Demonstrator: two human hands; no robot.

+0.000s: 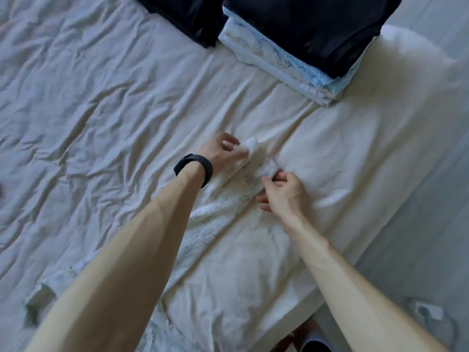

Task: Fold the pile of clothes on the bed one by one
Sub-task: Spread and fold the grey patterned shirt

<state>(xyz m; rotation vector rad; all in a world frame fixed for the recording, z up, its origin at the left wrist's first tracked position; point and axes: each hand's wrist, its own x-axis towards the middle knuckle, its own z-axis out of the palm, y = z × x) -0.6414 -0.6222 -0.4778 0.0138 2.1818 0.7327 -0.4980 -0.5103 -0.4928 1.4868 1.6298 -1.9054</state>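
Note:
A white garment with a faint grey print [223,207] lies stretched out on the white bed sheet [101,110], running from the middle toward the lower left under my left forearm. My left hand [223,151], with a black band on the wrist, pinches the garment's far end on its left side. My right hand [284,191] pinches the same end at its right corner, fingers curled round the hem. Much of the garment's lower part is hidden by my left arm.
A stack of folded clothes [299,52] sits at the top, dark pieces over white and light blue ones. Another dark folded piece [182,13] lies left of it. The bed's edge runs diagonally at right, with pale floor [431,199] beyond.

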